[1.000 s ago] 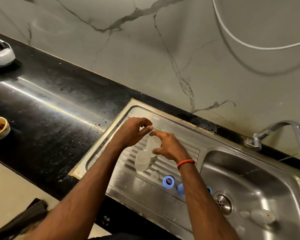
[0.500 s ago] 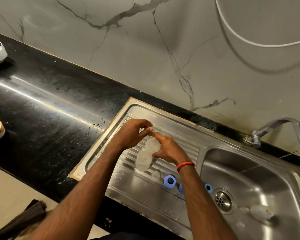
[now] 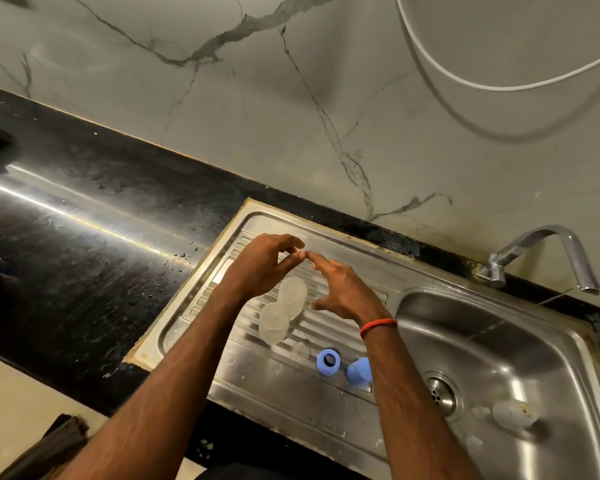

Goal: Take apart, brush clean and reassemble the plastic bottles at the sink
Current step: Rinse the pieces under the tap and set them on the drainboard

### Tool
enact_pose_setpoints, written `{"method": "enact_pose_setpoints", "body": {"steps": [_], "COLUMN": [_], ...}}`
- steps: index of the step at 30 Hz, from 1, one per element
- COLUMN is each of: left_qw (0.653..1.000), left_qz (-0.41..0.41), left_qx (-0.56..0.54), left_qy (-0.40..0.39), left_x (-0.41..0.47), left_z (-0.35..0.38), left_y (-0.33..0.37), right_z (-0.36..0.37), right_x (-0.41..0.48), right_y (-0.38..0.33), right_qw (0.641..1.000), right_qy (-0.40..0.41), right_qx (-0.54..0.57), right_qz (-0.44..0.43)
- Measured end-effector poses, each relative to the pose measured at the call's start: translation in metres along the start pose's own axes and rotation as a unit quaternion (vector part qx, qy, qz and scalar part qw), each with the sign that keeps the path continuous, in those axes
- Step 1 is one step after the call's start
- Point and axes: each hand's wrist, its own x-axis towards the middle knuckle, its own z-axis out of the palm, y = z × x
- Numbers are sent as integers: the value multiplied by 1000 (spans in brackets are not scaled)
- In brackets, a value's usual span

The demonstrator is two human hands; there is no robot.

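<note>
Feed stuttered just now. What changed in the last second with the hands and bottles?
Both hands let go: the right hand released the upper clear bottle and opened, and the left hand drew off its top. That bottle now sits free on the draining board. The lower bottle and blue caps stayed put.

I find nothing readable here: no text, label or number on the clear bottles (image 3: 292,292) or blue caps (image 3: 327,361).

Two clear bottles (image 3: 292,292) are standing mid-drainboard (image 3: 257,386), blocking its centre; a blue ring (image 3: 328,361) and blue cap (image 3: 359,372) are crowding its near-right corner. Its left end is lying open.
</note>
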Motion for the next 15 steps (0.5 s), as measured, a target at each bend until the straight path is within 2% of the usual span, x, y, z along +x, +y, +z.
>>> {"method": "enact_pose_setpoints", "body": {"steps": [8,15], "left_qw": [998,990], "left_qz": [61,132], "left_qx": [29,40], "left_qy": [-14,-37], "left_x": [19,33], "left_z": [36,102], "left_y": [63,120], "right_z": [-39,-64], "right_x": [-38,-106], "right_y": [61,129], "right_qw": [996,982], "right_qy": [46,92], "right_qx": [27,59], "right_qz": [65,152]}}
